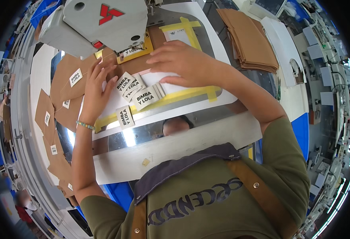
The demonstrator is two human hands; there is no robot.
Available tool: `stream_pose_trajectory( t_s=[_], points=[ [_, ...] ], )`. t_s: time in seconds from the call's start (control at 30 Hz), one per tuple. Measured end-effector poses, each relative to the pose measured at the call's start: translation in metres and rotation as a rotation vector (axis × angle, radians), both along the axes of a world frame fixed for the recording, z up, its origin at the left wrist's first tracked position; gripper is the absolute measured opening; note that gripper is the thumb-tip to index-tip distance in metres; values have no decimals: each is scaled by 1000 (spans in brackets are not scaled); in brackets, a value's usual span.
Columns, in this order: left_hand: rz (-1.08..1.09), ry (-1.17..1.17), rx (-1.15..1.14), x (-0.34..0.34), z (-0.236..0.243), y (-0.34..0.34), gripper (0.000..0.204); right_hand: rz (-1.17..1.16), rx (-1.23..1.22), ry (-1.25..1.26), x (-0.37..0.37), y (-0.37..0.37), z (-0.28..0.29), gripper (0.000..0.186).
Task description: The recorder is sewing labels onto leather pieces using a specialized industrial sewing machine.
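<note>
Under the head of a white sewing machine (103,24), a brown flat piece (141,63) lies with a small white label (132,50) on it, framed by a yellow clamp (148,44). My left hand (98,85) is at the left edge of this piece, its fingers stretched out and partly overlapping. Over the piece's right side reaches my right hand (187,63), fingers extended and thumb apart, with nothing visible in it. Between my hands and nearer me, loose white labels with black print (146,96) lie in overlapping piles. One single label (124,116) lies closer to the front.
Several brown pieces bearing white labels (76,77) hang linked by thread at the left. A stack of brown pieces (248,40) sits at the far right. Yellow tape (195,95) borders the white work sheet. A metal front bar (175,147) runs before me.
</note>
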State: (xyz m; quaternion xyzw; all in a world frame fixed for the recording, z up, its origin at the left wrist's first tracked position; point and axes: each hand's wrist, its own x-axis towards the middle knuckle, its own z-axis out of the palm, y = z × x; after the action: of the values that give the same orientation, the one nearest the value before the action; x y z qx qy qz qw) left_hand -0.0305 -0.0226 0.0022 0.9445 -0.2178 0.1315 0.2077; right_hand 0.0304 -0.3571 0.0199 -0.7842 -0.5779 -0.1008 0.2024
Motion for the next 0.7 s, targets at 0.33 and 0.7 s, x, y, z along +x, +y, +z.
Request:
stream_pose_trajectory(
  t_s=[0.33, 0.7],
  points=[
    [-107, 149, -4, -50, -7, -32, 43, 152, 89, -189, -55, 15, -20, 16],
    [-232, 171, -79, -41, 8, -49, 42, 137, 93, 154, -53, -7, 5, 16]
  ],
)
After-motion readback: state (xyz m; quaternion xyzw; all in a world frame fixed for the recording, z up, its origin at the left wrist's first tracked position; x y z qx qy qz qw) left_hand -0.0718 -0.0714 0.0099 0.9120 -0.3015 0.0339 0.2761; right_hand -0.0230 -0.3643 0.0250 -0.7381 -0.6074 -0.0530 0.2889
